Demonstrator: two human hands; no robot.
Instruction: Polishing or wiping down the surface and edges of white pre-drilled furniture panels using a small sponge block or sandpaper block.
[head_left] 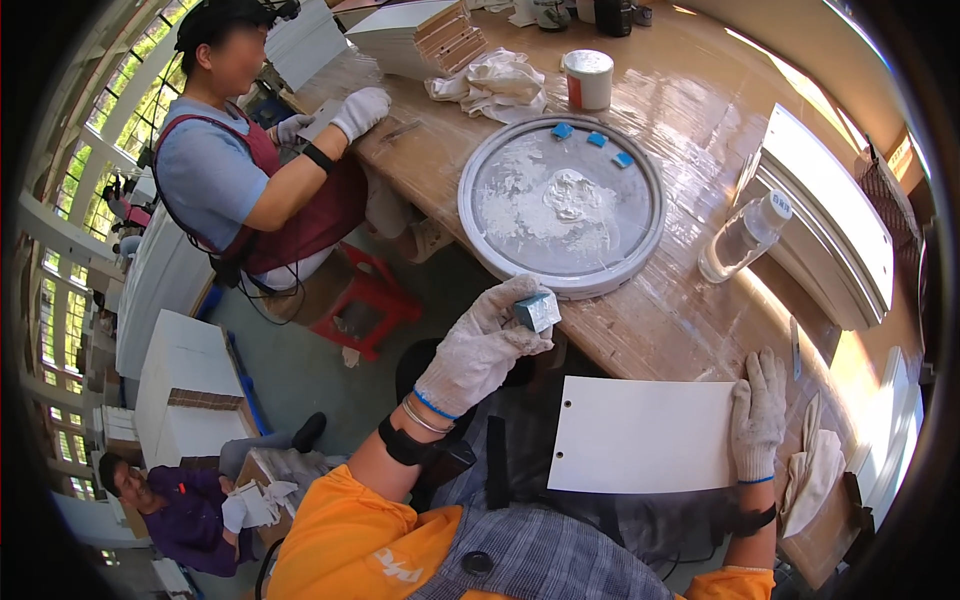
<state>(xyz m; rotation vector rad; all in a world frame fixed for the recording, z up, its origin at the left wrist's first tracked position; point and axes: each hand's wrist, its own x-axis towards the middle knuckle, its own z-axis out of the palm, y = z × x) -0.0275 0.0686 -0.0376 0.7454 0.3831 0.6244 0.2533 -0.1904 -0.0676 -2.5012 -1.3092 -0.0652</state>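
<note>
My left hand (488, 340), in a white knit glove, is closed round a small blue block (538, 312) with a pale whitish face turned up. It is raised near the table edge, just in front of a round grey tray (480, 248). My right hand (758, 415), also gloved, lies with fingers stretched out at the right edge of a white rectangular panel (640, 435). Its thumb side touches the panel's edge. Two small dark holes show along the panel's left side. The panel lies across the table's front edge, over my lap.
White paste (574, 195) and several blue pieces (597, 139) lie in the tray. A white tub (588, 80), a clear bottle (740, 240) and stacked white panels (820, 225) stand around it. A loose glove (812, 470) lies at right. A co-worker (235, 170) sits at left.
</note>
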